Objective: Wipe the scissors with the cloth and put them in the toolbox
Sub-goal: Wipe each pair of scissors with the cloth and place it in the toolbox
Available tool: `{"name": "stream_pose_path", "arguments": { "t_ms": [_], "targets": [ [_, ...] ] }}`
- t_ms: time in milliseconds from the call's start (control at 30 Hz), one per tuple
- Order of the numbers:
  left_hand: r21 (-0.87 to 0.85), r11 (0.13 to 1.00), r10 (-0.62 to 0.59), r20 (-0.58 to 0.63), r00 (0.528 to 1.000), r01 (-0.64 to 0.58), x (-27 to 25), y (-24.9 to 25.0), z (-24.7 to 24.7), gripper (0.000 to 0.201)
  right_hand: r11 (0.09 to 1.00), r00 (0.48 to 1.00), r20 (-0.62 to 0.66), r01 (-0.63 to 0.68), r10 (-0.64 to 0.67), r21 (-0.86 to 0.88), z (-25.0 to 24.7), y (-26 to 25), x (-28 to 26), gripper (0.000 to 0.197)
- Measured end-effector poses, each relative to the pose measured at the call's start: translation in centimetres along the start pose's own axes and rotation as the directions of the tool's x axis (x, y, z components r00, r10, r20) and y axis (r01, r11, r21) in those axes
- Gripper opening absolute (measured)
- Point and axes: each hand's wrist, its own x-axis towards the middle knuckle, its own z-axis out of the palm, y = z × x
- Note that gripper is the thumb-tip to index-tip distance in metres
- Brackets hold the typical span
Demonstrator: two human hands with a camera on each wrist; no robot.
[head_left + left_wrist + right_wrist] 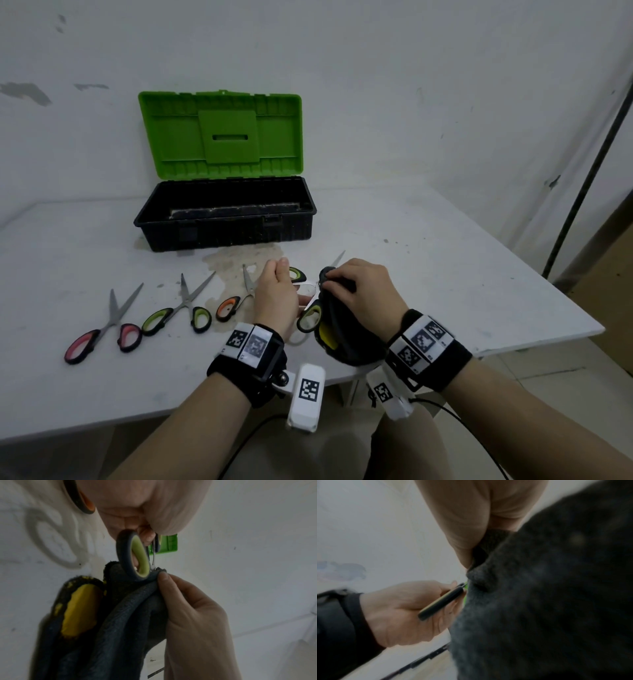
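Observation:
My left hand grips the green-and-black handles of a pair of scissors held above the table's near edge. One handle loop shows close in the left wrist view. My right hand holds a dark grey cloth with a yellow patch, wrapped around the blades; a blade tip sticks out past it. The cloth fills the right wrist view beside the left hand. The black toolbox stands open behind, its green lid upright.
On the table left of my hands lie pink-handled scissors, green-handled scissors and orange-handled scissors. A brownish stain marks the surface in front of the toolbox. The table's right edge runs diagonally past my right wrist.

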Motion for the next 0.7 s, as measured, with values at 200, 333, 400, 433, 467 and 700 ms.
{"name": "stream_pose_path", "arguments": {
  "t_ms": [200,333,400,433,467,700],
  "targets": [
    [0.002,1.000,0.023,0.019,1.000,-0.023,-0.1,-0.1,-0.1,0.033,0.999,0.999,-0.033,0.000,0.002,0.052,-0.1,0.1,0.3,0.010],
    [0.006,0.999,0.038,0.035,0.999,-0.039,0.1,-0.2,0.0,0.035,0.997,0.998,-0.003,0.058,-0.058,0.043,0.1,0.2,0.1,0.012],
    [0.001,0.999,0.045,0.049,0.998,-0.045,0.2,-0.3,0.0,0.035,1.000,0.999,-0.031,0.010,-0.009,0.021,0.0,0.5,0.3,0.011],
    [-0.002,0.999,0.049,0.046,0.998,-0.049,0.3,-0.5,0.1,0.034,0.999,0.998,-0.054,-0.029,0.030,0.023,-0.2,0.7,0.4,0.010],
    [0.000,0.999,0.052,0.036,0.998,-0.052,0.4,-0.7,0.1,0.033,0.997,0.995,-0.077,-0.059,0.062,0.040,-0.4,0.8,0.4,0.010],
    [0.024,1.000,0.016,0.025,1.000,-0.017,0.7,-1.3,0.6,0.032,0.996,0.999,0.016,0.049,-0.050,0.081,0.1,0.6,-0.2,0.012]
  ]
}}
